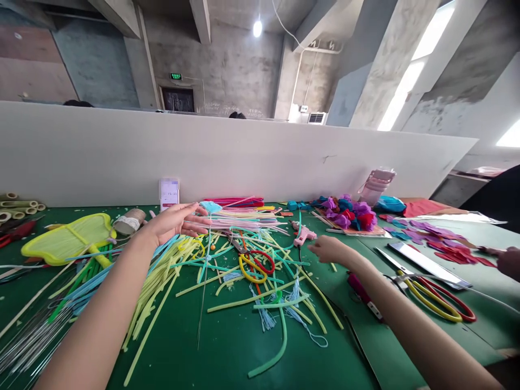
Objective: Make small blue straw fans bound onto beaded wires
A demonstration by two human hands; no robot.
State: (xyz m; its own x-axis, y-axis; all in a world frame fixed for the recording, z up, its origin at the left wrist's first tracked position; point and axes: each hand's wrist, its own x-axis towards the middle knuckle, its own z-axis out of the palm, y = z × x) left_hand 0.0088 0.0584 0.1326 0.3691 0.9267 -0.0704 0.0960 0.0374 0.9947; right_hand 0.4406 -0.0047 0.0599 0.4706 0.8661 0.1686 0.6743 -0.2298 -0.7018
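On the green table (211,363), a green stem (284,336) curves nearest, then blue tassels (266,318). Beyond, 1 pair of scissors (244,251) lies among more stems. The right hand (330,250) is curled just beside a pink glue gun (304,235); I cannot tell whether it grips anything. The left hand (174,223), fingers nearly straight, holds a wire (202,309) topped by a blue piece (211,207). Farther stand 1 phone (169,194) and 1 bottle (377,186) by a white partition (260,157).

Pink glue gun (304,235), right hand (331,249) beside
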